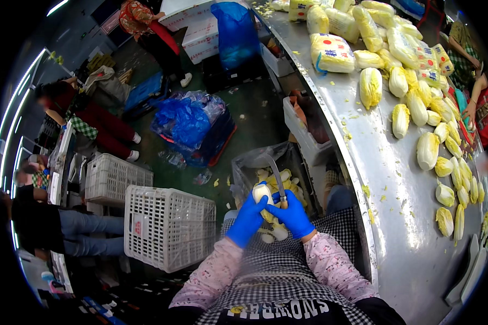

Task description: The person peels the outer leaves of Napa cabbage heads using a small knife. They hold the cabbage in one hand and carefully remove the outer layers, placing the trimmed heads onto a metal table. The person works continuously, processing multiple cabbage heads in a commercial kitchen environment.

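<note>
My left hand (246, 217), in a blue glove, is closed around a small napa cabbage (262, 194) whose pale base faces up. Close against it on the right, my gloved right hand (291, 213) grips the wooden handle of a curved knife (276, 174); its blade points away from me. Right thumb and cabbage are close together; whether they touch is unclear. Beneath both hands, a clear plastic bag (244, 162) lines a container holding yellow leaves and trimmed cabbage pieces (293, 185). More trimmings lie over my checked apron, just below my hands.
On the steel table (394, 195) at right lie many loose napa cabbages (427, 151) and wrapped ones (332, 53). White plastic crates (168, 227) stand at left, a blue bag-filled bin (191, 126) ahead. Co-workers stand at left and top; another's arms (473, 101) reach in across the table.
</note>
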`<state>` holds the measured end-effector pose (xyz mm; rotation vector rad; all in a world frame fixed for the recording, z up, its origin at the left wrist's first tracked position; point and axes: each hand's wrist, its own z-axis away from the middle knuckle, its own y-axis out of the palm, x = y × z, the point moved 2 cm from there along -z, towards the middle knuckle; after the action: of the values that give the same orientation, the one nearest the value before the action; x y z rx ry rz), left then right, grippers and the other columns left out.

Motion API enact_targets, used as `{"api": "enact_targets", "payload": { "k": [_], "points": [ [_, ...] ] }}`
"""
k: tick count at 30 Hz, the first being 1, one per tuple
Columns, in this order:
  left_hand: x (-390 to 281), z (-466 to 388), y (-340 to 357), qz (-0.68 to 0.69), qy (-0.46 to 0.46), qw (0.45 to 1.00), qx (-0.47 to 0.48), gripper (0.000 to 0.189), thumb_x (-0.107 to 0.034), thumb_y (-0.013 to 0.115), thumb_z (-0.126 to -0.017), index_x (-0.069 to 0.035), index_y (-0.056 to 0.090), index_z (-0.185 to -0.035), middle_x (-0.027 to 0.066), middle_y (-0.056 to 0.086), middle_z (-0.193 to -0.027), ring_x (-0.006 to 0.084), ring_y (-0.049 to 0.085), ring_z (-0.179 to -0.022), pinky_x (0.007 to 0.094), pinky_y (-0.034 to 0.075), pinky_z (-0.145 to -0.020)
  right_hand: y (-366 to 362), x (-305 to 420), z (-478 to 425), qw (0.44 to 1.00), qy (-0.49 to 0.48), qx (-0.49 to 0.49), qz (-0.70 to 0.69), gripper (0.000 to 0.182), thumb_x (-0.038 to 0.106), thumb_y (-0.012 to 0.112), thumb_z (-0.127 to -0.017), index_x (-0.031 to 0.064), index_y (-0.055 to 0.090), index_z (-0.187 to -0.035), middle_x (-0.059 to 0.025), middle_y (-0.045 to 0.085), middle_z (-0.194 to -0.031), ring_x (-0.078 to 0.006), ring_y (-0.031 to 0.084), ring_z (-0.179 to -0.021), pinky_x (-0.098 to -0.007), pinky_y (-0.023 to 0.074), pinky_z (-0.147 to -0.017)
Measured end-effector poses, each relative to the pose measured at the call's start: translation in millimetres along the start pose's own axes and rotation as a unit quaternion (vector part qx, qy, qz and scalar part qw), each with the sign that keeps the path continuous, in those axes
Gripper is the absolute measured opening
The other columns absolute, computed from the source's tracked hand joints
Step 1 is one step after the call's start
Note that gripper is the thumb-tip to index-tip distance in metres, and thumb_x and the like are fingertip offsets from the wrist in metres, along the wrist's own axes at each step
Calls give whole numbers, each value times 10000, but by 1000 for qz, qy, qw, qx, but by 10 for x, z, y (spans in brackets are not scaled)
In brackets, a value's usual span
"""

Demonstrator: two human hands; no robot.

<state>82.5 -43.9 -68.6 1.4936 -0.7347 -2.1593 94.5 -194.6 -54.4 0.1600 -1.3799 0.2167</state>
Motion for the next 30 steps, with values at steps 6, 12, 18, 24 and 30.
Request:
{"api": "enact_targets", "payload": {
  "k": [6,12,18,24,30],
  "points": [
    [-86,64,120,-73,-21,997,15,586,-278,589,-918,-86,325,-1405,120,454,-1330,246,482,-1207,350,429,-995,-18,54,38,999,-20,24,37,563,366,791,-727,6,502,-1050,-139,609,-960,-188,610,-836,-315,507,-717],
    [-196,108,190,-221,17,975,-4,546,-254,618,-896,-65,394,-1357,97,506,-1261,206,503,-1163,325,430,-971,1,87,50,998,50,49,8,549,366,790,-725,-6,515,-1020,-125,612,-907,-163,601,-835,-306,506,-708],
    [-349,120,185,-358,74,930,-25,498,-230,653,-861,-39,479,-1287,117,561,-1191,205,544,-1098,317,448,-926,-104,111,15,998,9,51,21,467,294,771,-744,-4,529,-1009,-87,609,-865,-137,585,-787,-291,497,-681],
    [-564,239,34,-53,-132,979,146,713,-383,660,-833,47,405,-1340,170,561,-1176,249,581,-1056,349,489,-905,-429,-19,-116,993,-29,-23,110,444,249,758,-754,9,531,-1051,-129,626,-909,-208,631,-798,-308,505,-683],
    [-441,297,191,-8,-71,996,49,563,-276,637,-864,41,454,-1292,127,609,-1072,222,613,-977,322,515,-847,-374,-4,-66,958,-120,-123,231,420,275,742,-795,19,562,-1075,-135,637,-928,-195,623,-773,-306,499,-676]
  ]
}}
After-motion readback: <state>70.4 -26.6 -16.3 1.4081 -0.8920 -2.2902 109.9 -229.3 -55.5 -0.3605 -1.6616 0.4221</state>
